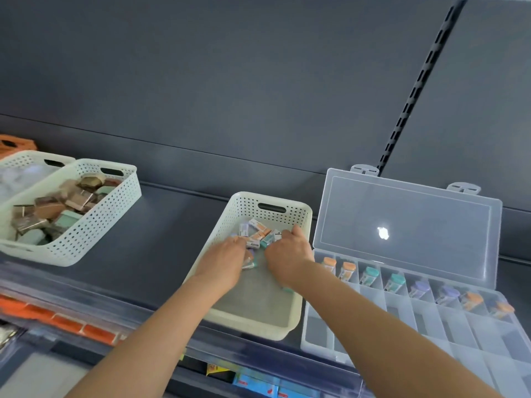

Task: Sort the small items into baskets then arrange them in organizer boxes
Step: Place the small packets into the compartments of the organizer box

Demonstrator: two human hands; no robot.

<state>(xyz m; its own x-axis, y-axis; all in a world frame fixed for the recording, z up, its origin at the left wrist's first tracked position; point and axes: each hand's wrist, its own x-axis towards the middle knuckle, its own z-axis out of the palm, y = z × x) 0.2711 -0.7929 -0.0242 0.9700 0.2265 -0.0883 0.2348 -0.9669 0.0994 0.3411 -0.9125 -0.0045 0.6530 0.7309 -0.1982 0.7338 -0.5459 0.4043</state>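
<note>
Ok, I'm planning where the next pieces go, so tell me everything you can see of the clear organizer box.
The organizer box is translucent plastic, standing on the dark shelf right of the white basket. Its lid is open, tilted back toward the wall, with two latch tabs on its top edge. Below, it is split into rows of small compartments; the far row holds capped items, orange, teal and purple, while nearer rows look empty.

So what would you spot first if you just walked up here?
The left hand and right hand reach into a pile of little boxes in the white basket in the middle. Right of it, an open clear organizer shows a far row of orange, teal and purple caps.
</note>
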